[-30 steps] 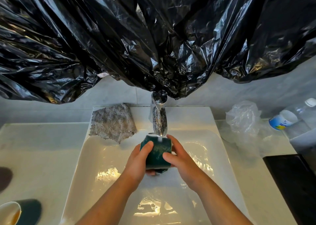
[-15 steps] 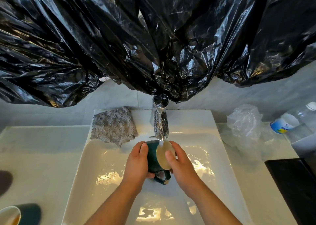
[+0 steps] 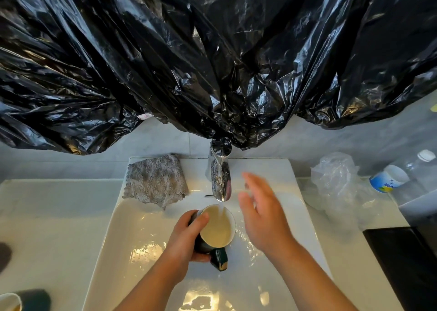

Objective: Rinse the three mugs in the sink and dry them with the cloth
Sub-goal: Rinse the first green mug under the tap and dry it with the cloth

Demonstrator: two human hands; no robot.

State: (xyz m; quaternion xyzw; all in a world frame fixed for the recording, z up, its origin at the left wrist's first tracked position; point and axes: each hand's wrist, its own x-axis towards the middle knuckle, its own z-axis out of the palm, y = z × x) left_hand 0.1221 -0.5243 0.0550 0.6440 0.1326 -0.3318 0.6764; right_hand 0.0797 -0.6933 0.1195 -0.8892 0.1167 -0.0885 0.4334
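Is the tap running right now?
Running: a thin stream falls from the tap into the mug that the left hand holds under it.

The white counter (image 3: pixel 59 216) bears a green mug (image 3: pixel 30 299) at left, a clear bag (image 3: pixel 335 180) and bottle (image 3: pixel 402 175) at right.

left hand (image 3: pixel 186 237) gripping, right hand (image 3: pixel 262 216) splayed
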